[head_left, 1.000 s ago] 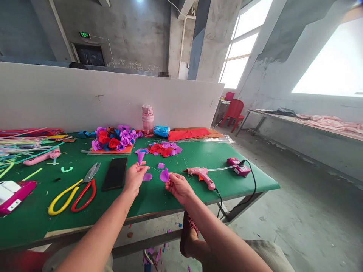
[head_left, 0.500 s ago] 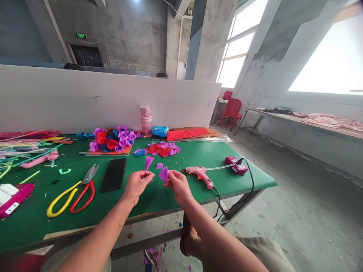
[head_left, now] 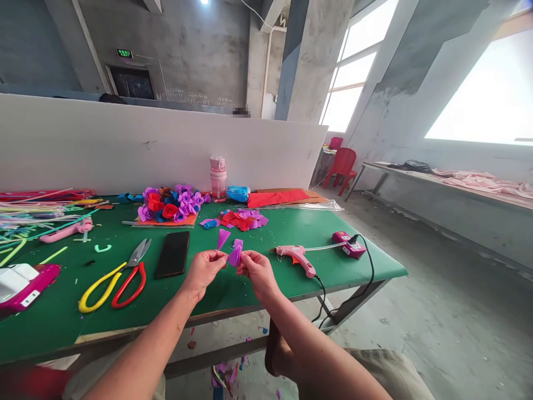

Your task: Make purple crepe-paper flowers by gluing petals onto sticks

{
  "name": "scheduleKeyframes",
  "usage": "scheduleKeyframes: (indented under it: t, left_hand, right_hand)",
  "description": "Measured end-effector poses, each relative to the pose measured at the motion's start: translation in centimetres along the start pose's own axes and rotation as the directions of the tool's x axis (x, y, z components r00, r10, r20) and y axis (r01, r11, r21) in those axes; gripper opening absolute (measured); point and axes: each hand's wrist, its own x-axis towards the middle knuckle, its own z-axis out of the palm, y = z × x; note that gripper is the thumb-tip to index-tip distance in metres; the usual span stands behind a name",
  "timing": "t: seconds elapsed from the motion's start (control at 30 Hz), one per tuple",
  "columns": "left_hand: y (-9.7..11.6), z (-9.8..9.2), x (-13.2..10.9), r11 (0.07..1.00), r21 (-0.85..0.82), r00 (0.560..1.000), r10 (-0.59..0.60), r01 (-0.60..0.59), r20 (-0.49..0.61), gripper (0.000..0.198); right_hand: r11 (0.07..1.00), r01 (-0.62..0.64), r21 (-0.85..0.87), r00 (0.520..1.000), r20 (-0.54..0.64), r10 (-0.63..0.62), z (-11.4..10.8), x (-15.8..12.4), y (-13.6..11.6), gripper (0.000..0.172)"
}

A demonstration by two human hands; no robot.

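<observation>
My left hand is closed in a pinch on the lower end of a purple crepe-paper cone, which flares upward. Close beside it, my right hand pinches a curved purple paper petal between thumb and fingers. Only a small gap separates the two papers. Behind the held petal, another purple piece shows on the table, partly covered. To the right of my right hand lies a pink glue gun with a glue stick in its back. A heap of red, purple and blue petals is beyond my hands.
Left on the green table are scissors, a black phone, a bunch of paper flowers and coloured sticks. A pink bottle stands before the white partition. A power strip sits right.
My right hand has brought its petal left, closer to the cone in my left hand. The whole view has shifted slightly, moving the table things a little to the right.
</observation>
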Motion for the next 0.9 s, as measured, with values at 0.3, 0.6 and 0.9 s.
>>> scheduleKeyframes:
  t: [0.3, 0.6, 0.9]
  left_hand:
    - [-0.8, -0.8, 0.5, 0.992, 0.072, 0.994, 0.103, -0.100, -0.040, 0.024]
    - [0.1, -0.2, -0.6, 0.997, -0.028, 0.992, -0.074, 0.077, 0.101, 0.038]
    - [-0.7, -0.8, 0.0, 0.995, 0.087, 0.998, 0.055, -0.054, -0.007, 0.027]
  right_hand:
    - [1.000, -0.003, -0.004, 0.999, -0.038, 0.003, 0.0, -0.5, -0.4, 0.023]
    - [1.000, -0.007, -0.029, 1.000, -0.012, 0.007, -0.1, -0.6, -0.3, 0.025]
    - [0.999, -0.026, -0.043, 0.999, -0.034, 0.024, -0.2, -0.6, -0.5, 0.026]
